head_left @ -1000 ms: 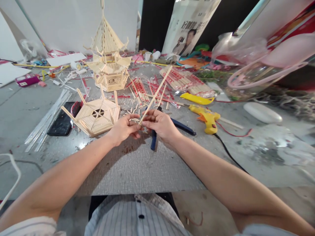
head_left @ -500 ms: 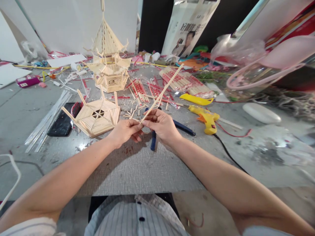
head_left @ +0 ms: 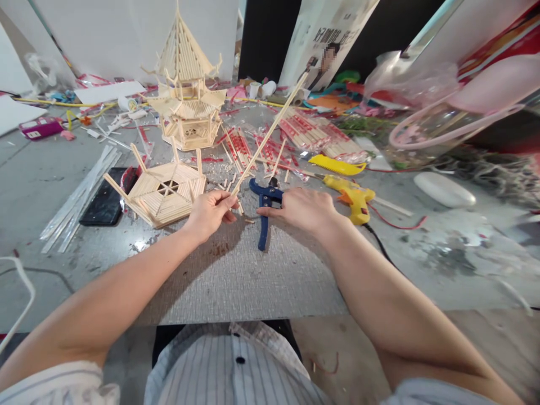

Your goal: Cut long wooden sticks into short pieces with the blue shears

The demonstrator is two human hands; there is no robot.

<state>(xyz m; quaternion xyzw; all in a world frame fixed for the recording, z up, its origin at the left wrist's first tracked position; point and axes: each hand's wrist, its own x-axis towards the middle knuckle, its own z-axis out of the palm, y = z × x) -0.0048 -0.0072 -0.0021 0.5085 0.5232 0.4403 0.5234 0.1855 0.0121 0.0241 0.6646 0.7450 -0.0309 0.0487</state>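
1. Holding a thin wooden stick [head_left: 270,135] at the centre of the frame, pinched by its lower end between thumb and fingers of the left hand [head_left: 211,215]; slanting towards the upper right, with the far end in front of a poster [head_left: 312,22].
2. Resting the right hand [head_left: 310,211] on a blue hand cutter [head_left: 264,203], right of centre, with the thumb across its handles; cannot tell whether the hidden fingers wrap around.
3. Near the left fingertips, see short wooden pieces [head_left: 228,185] scattered on the desk [head_left: 189,298].
4. Left of centre, see a hexagonal wooden panel [head_left: 181,205], flat, with posts jutting from its corners; just left of it, a black smartphone [head_left: 102,197] and clear strips [head_left: 80,197].
5. Behind, towards the upper left, see a tiered wooden pagoda model [head_left: 188,107], upright.
6. Right of centre, see red-and-white wrapped chopsticks [head_left: 312,132] and, below, a yellow glue gun [head_left: 358,208] near the right hand.
7. Farther right, see a white oval object [head_left: 445,189].
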